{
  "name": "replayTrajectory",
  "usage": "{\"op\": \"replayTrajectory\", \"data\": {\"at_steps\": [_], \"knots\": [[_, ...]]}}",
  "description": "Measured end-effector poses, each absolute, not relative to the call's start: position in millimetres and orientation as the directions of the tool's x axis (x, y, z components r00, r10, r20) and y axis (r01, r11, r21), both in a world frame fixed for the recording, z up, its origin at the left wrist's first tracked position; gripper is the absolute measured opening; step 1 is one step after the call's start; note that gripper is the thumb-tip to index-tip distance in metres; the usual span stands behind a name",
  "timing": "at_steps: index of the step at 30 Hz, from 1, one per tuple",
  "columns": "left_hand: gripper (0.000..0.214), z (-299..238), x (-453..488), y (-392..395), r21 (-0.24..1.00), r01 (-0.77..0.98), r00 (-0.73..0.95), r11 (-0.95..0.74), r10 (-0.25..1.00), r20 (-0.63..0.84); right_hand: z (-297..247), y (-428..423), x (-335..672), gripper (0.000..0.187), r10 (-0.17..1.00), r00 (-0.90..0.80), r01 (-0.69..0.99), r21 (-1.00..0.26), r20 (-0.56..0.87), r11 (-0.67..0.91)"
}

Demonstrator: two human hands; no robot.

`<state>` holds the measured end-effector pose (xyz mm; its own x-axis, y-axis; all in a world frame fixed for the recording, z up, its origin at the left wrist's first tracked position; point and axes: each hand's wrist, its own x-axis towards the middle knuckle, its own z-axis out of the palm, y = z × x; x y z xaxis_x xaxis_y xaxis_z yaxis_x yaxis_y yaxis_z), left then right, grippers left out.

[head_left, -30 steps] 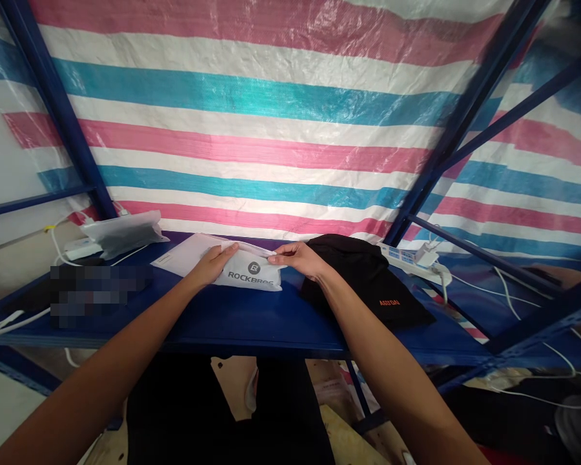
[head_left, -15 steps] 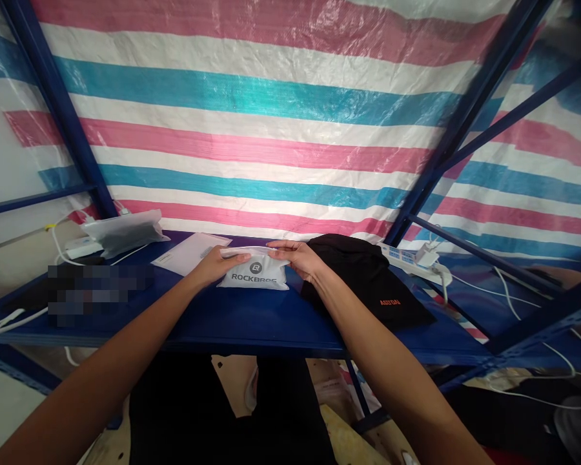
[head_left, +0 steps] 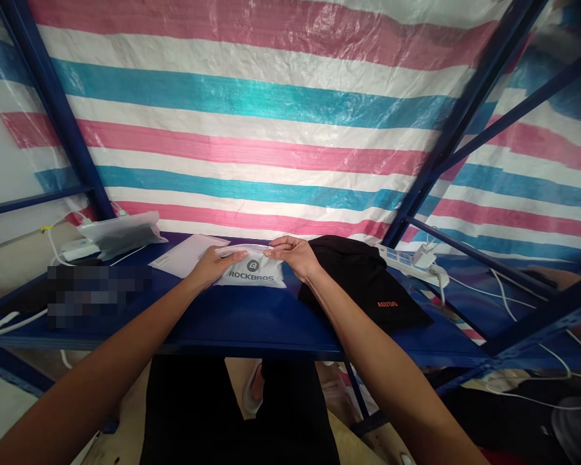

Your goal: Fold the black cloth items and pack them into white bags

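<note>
Pouch (head_left: 252, 276) is pinched by left hand (head_left: 212, 266) and right hand (head_left: 296, 256).

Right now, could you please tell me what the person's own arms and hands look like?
The left arm and the right arm are bare as far as they show, with no sleeves in view. The left hand and right hand are ungloved, and no watch or bracelet shows.

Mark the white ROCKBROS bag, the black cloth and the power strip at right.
ROCKBROS bag (head_left: 252, 271), head view: printed front.
Black cloth (head_left: 363, 278), head view: middle.
Power strip (head_left: 401, 259), head view: socket face.
</note>
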<state>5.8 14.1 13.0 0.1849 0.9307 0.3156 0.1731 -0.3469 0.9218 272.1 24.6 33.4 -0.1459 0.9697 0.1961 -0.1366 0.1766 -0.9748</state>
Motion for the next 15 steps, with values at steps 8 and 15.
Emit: {"op": "replayTrajectory", "data": {"at_steps": [8,15], "knots": [[0.045,22.3,-0.8,11.2,0.899,0.227,0.162,-0.375,0.925,0.345,28.5,19.3,264.3,0.045,0.975,-0.187,-0.147,-0.985,0.116,0.089],[0.046,22.3,1.9,11.7,0.91,0.163,0.19,-0.382,0.917,0.351,32.9,18.9,260.7,0.049,0.982,-0.123,-0.141,-0.982,0.144,0.127]]}}
